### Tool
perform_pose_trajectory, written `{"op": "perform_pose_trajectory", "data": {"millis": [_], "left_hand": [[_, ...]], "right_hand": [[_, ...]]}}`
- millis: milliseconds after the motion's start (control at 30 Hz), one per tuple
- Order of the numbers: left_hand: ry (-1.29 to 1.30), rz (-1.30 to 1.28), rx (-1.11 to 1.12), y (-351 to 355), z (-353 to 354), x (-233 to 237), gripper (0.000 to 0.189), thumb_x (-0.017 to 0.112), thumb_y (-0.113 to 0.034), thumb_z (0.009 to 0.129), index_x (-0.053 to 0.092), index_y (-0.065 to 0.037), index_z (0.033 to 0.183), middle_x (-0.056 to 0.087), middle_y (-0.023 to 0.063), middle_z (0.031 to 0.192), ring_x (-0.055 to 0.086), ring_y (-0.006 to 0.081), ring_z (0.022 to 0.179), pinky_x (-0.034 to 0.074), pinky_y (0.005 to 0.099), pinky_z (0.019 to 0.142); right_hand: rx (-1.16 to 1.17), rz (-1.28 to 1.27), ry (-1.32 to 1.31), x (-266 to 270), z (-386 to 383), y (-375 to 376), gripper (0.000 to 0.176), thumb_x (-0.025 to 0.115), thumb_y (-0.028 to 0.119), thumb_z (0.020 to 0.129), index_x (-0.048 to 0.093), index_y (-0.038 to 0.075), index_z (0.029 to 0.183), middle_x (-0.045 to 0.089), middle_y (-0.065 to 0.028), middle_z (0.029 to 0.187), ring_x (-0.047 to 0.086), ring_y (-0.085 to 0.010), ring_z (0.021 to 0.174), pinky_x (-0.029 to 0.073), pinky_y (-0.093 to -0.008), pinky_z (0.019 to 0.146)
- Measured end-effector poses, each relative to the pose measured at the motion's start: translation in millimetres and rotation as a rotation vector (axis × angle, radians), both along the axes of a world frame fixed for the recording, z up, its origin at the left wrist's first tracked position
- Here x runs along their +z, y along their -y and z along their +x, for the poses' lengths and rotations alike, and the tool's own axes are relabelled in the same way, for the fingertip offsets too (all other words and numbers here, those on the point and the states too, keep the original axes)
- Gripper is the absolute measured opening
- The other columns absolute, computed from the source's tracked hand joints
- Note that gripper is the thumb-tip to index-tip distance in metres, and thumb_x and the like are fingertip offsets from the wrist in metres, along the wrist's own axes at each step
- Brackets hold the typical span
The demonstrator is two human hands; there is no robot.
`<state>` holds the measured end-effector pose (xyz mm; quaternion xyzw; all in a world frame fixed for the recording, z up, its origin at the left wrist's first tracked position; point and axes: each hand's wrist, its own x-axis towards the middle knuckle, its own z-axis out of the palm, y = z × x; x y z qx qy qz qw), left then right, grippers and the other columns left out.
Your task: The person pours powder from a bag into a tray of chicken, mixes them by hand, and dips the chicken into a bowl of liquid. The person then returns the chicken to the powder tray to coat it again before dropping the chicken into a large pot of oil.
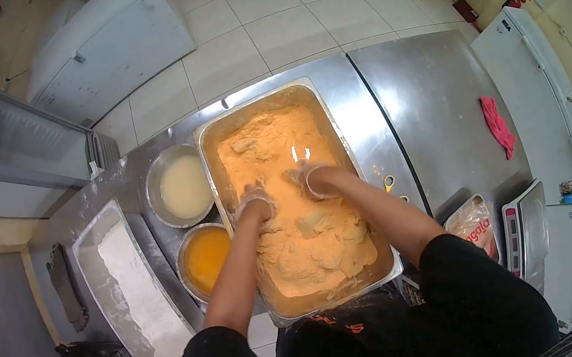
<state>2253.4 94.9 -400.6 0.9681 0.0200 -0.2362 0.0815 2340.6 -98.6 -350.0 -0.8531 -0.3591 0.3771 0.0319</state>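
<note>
A deep metal pan (210, 163) full of orange, flour-like powder (278, 134) stands in front of me. Several lumpy, powder-coated pieces (315, 224) lie partly buried in it; their kind is not clear. Inside the pan, near its left wall, my left hand (256, 202) in a clear glove is pushed into the powder. My right hand (314, 180), gloved too, reaches into the powder around the middle. The powder covers most of the fingers of both hands, so whether they grip anything is hidden.
Left of the pan stand a bowl of pale liquid (185, 187), a bowl of orange liquid (207, 260) and a long tray of white flour (139, 288). On the steel table (425, 100) to the right are scissors (389, 182), a pink cloth (497, 127), a plastic bag (472, 226) and a scale (527, 231).
</note>
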Motion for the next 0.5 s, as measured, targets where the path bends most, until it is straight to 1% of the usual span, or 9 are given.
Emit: {"op": "perform_pose_trajectory", "data": {"millis": [67, 100, 133, 233, 333, 400, 433, 467, 500], "left_hand": [[-0.05, -0.157, 0.231, 8.1, -1.4, 15.9, 0.051, 0.066, -0.029, 0.083, 0.058, -0.002, 0.126, 0.053, 0.0209, 0.137, 0.054, 0.0343, 0.12, 0.045, 0.0397, 0.098], [-0.261, -0.268, 0.236, 5.6, 5.1, 44.9, 0.049, 0.066, -0.028, 0.083, 0.06, -0.003, 0.124, 0.054, 0.0204, 0.137, 0.054, 0.0333, 0.121, 0.045, 0.039, 0.098], [-0.473, -0.377, 0.235, 4.0, 8.7, 62.9, 0.047, 0.067, -0.027, 0.082, 0.062, -0.004, 0.123, 0.054, 0.0199, 0.137, 0.054, 0.0324, 0.122, 0.045, 0.0383, 0.097], [-0.409, -0.392, 0.174, -16.7, 11.9, 71.4, 0.047, 0.068, -0.026, 0.082, 0.063, -0.006, 0.123, 0.057, 0.0192, 0.134, 0.056, 0.0311, 0.121, 0.047, 0.037, 0.097], [-0.254, -0.241, 0.08, -11.3, 2.4, 82.6, 0.051, 0.073, -0.026, 0.079, 0.062, -0.007, 0.126, 0.059, 0.0188, 0.131, 0.058, 0.031, 0.118, 0.048, 0.0373, 0.096], [-0.12, -0.108, -0.008, 0.0, 5.3, 93.9, 0.055, 0.076, -0.025, 0.078, 0.061, -0.007, 0.127, 0.061, 0.0186, 0.129, 0.06, 0.0311, 0.116, 0.049, 0.0377, 0.096], [-0.078, -0.098, 0.009, -0.7, 8.3, 90.1, 0.057, 0.078, -0.025, 0.077, 0.06, -0.007, 0.128, 0.061, 0.0185, 0.128, 0.061, 0.0312, 0.116, 0.049, 0.0378, 0.096], [-0.036, -0.089, 0.026, -1.5, 11.2, 86.0, 0.059, 0.079, -0.025, 0.076, 0.059, -0.007, 0.129, 0.062, 0.0183, 0.127, 0.061, 0.0313, 0.116, 0.049, 0.0379, 0.096], [-0.021, -0.137, 0.106, -12.8, 18.3, 59.7, 0.062, 0.081, -0.025, 0.075, 0.058, -0.007, 0.13, 0.062, 0.0181, 0.127, 0.06, 0.0314, 0.117, 0.049, 0.0378, 0.097]], "right_hand": [[-0.066, 0.023, -0.029, 6.9, -4.8, 1.7, 0.047, 0.062, 0.008, 0.085, 0.053, 0.005, 0.131, 0.062, -0.0213, 0.122, 0.063, -0.0321, 0.105, 0.054, -0.0409, 0.076], [-0.066, -0.085, -0.193, 56.9, -1.8, -2.2, 0.054, 0.064, 0.009, 0.084, 0.048, 0.008, 0.135, 0.061, -0.0214, 0.123, 0.064, -0.0327, 0.101, 0.054, -0.0404, 0.077], [-0.068, -0.193, -0.357, 87.1, -1.2, -2.0, 0.063, 0.065, 0.011, 0.082, 0.043, 0.011, 0.14, 0.06, -0.0216, 0.123, 0.065, -0.0333, 0.098, 0.055, -0.0398, 0.077], [-0.002, 0.15, -0.308, 85.8, 6.3, 30.8, 0.059, 0.06, 0.004, 0.083, 0.046, 0.012, 0.14, 0.055, -0.02, 0.133, 0.06, -0.0325, 0.113, 0.051, -0.0374, 0.09], [0.087, -0.113, 0.156, 136.0, -14.8, 21.5, 0.048, 0.056, 0.004, 0.089, 0.049, 0.011, 0.135, 0.056, -0.0152, 0.128, 0.057, -0.0321, 0.117, 0.05, -0.0377, 0.095], [0.004, 0.053, 0.17, 100.9, -14.7, 24.6, 0.044, 0.057, 0.005, 0.089, 0.052, 0.01, 0.132, 0.057, -0.0154, 0.128, 0.057, -0.0318, 0.117, 0.049, -0.037, 0.096], [-0.037, 0.136, 0.178, 89.4, -13.5, 26.1, 0.043, 0.057, 0.006, 0.089, 0.053, 0.01, 0.131, 0.057, -0.0155, 0.128, 0.057, -0.0317, 0.117, 0.049, -0.0366, 0.096], [-0.061, 0.195, 0.183, 93.0, -13.7, 28.5, 0.042, 0.057, 0.004, 0.087, 0.054, 0.01, 0.129, 0.059, -0.0151, 0.122, 0.059, -0.0314, 0.114, 0.05, -0.0378, 0.094], [-0.082, 0.255, 0.186, 99.3, -12.7, 29.9, 0.042, 0.056, 0.002, 0.085, 0.056, 0.01, 0.127, 0.061, -0.0147, 0.117, 0.061, -0.031, 0.111, 0.05, -0.039, 0.092]]}}
